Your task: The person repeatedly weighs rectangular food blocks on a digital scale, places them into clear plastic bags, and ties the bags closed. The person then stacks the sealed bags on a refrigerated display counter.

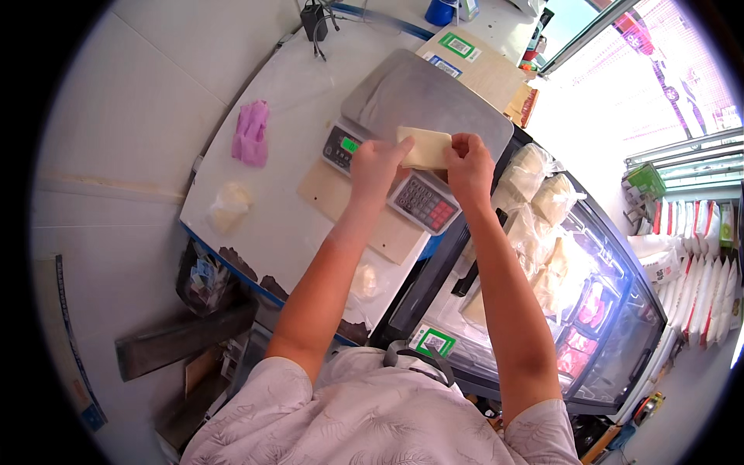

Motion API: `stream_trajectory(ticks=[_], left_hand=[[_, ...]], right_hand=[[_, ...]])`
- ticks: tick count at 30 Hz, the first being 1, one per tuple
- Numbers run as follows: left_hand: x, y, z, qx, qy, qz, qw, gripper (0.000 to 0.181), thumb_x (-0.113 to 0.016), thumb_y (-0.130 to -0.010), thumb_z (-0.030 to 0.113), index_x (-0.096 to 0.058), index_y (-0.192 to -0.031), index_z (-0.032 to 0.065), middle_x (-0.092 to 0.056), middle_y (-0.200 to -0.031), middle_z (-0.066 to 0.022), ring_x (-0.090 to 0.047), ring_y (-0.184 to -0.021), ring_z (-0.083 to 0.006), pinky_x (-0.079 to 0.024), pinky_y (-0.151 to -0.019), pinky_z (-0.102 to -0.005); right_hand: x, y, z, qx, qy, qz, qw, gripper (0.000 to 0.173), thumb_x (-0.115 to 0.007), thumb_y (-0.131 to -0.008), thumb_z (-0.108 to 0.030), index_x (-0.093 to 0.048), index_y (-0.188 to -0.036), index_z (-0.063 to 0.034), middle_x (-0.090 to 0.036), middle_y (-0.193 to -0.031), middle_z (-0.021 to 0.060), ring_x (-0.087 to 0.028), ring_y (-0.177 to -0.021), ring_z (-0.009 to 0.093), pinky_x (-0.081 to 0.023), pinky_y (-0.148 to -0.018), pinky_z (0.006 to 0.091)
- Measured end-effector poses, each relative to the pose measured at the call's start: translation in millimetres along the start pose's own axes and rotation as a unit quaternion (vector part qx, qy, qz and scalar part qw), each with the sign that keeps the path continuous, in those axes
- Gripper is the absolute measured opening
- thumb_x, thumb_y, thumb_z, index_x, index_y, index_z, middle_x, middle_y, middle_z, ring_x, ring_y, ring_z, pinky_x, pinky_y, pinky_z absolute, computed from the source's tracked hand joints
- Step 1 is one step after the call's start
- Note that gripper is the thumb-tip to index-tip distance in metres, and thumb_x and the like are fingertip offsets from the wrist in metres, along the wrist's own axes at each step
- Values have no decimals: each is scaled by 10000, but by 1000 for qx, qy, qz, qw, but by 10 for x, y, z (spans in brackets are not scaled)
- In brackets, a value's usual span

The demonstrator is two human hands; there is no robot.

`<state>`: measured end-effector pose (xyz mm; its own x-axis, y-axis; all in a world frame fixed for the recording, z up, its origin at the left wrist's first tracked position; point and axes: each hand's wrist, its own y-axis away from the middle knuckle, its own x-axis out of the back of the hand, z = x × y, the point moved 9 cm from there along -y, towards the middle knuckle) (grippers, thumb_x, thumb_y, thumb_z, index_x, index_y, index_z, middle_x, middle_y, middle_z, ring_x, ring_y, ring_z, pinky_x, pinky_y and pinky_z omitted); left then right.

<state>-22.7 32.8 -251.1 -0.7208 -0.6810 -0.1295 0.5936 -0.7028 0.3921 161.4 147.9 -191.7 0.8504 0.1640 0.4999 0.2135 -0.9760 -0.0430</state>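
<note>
My left hand (378,165) and my right hand (469,168) hold a flat stack of pale yellowish sheets (429,149) between them, one hand at each end. The sheets look like dough wrappers, though their material cannot be told for sure. They are above the front part of a digital weighing scale with a broad metal pan (427,96). The scale's green display is partly beside my left hand, and its keypad (426,202) lies below the sheets in view. A wooden board (325,189) lies under the scale's front.
On the white table (285,145) lie a pink cloth (251,133), a clear bag with pale contents (230,206) and another small bag (366,281). A black power adapter (314,22) stands at the back. Several bagged pale goods (526,174) rest on the glass-topped display case at right.
</note>
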Motion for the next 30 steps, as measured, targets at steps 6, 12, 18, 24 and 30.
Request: stream_trajectory(ticks=[6,12,18,24,30], left_hand=[[-20,-36,117,-29,-141,9,989,383,-903,-931,312,-769,-1047,-28,-788,-956,-75,-744,-842,-150,-613,-707,-317],[-253,345,629,-189,-282,33,940,337,-899,-897,273,-771,-973,-29,-787,-908,-58,-720,-830,-154,-570,-754,-343],[-575,1333,1042,-198,-238,-121,943,228,-824,-913,167,-716,-969,-26,-757,-860,-99,-702,-783,-125,-556,-715,-328],[-727,2319,513,-41,-184,-266,945,145,-821,-984,94,-713,-984,-2,-747,-881,-12,-659,-768,-43,-527,-666,-235],[-977,3029,-219,-37,-225,-307,924,171,-842,-975,103,-722,-1002,-16,-735,-809,-10,-635,-708,-43,-509,-634,-241]], right_hand=[[-72,46,49,-8,-14,-1,1000,220,-724,-981,-82,-723,-1175,22,-814,-1045,202,-803,-958,322,-615,-883,406],[9,165,215,-32,-116,-12,993,282,-732,-998,-156,-710,-1214,22,-813,-1120,194,-796,-1038,311,-602,-931,384],[-69,1216,427,-236,-551,-148,787,680,-567,-1105,-630,-698,-1314,4,-762,-1319,179,-706,-1262,339,-537,-1097,466],[741,2556,101,-244,-826,-185,474,847,-515,-1109,-682,-468,-1619,-7,-567,-1609,161,-586,-1442,325,-418,-1275,534],[1439,3508,953,-271,-674,-41,686,551,-770,-1060,-212,-548,-1516,3,-660,-1456,106,-652,-1339,230,-520,-1169,456]])
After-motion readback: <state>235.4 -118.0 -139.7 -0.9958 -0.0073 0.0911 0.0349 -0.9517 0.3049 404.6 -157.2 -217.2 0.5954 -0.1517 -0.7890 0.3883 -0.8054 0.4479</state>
